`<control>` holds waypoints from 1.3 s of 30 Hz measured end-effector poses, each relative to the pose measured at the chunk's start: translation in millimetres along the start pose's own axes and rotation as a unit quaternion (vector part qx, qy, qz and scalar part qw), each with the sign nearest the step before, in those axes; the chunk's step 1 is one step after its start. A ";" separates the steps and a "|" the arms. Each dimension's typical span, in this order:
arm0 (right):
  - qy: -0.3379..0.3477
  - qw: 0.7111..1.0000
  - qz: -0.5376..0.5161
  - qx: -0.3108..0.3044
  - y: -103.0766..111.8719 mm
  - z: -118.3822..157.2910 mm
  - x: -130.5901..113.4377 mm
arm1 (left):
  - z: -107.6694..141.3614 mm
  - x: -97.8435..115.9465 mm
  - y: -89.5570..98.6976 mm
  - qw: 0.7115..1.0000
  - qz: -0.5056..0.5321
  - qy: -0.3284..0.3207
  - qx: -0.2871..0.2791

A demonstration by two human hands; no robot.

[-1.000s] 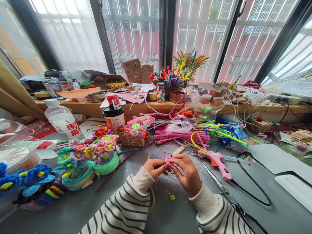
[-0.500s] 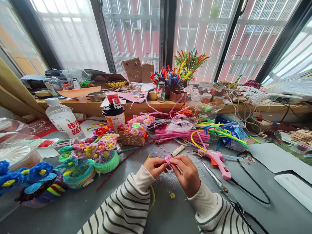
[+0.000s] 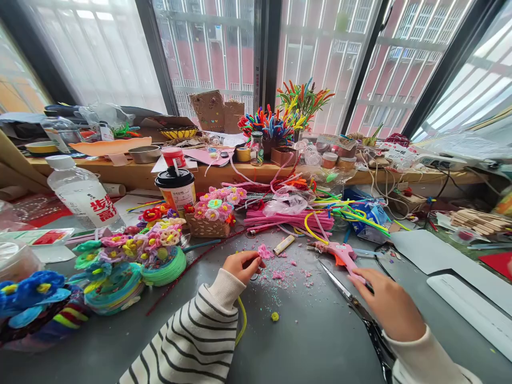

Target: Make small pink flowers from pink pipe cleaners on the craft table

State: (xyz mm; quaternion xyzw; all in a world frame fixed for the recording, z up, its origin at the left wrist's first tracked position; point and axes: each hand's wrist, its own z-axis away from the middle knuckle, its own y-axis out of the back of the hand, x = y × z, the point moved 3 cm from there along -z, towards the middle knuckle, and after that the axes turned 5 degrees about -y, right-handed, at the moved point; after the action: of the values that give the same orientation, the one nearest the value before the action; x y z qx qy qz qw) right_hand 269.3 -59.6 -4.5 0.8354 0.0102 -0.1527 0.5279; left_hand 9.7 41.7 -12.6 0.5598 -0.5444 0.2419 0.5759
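Note:
My left hand [image 3: 242, 266] pinches a small pink fuzzy flower [image 3: 265, 252] at its fingertips, just above the grey table. To the right, my right hand [image 3: 392, 304] has its fingers closed round the handle end of a pink hot glue gun [image 3: 344, 253], whose nozzle points left. Metal scissors with black handles [image 3: 352, 300] lie beside the gun, partly under my right wrist. Pink fluff scraps [image 3: 279, 275] and glitter are scattered between my hands. A small yellow coil [image 3: 274, 317] sits nearer to me.
Finished fuzzy flowers in green pots [image 3: 165, 265] stand on the left, near a water bottle [image 3: 86, 194] and a lidded cup [image 3: 176, 188]. Pink pipe cleaners [image 3: 288, 221] are bundled at the back. A white strip [image 3: 468, 304] lies on the right.
My right hand has let go of the pink flower and moved right to the glue gun's handle. My left hand keeps the flower, shifted slightly left. The view has turned a little right.

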 end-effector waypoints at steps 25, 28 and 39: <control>-0.200 0.955 0.130 -0.177 -41.2 -55.8 22.2 | -0.6 -3.1 -1.7 1.000 0.013 0.018 0.003; -0.233 0.943 0.114 -0.210 -37.8 -56.7 22.9 | -0.8 -4.1 -1.9 1.000 0.013 0.019 0.000; -0.266 0.947 0.140 -0.112 -30.3 -49.5 19.1 | -0.7 -4.8 -2.0 1.000 -0.007 0.015 -0.007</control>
State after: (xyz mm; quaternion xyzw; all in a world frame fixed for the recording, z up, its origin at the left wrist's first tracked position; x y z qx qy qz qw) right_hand 294.2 -5.0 -16.6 0.6926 -0.2311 -0.2918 0.6178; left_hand 10.3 43.4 -17.5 0.5563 -0.5335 0.2424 0.5891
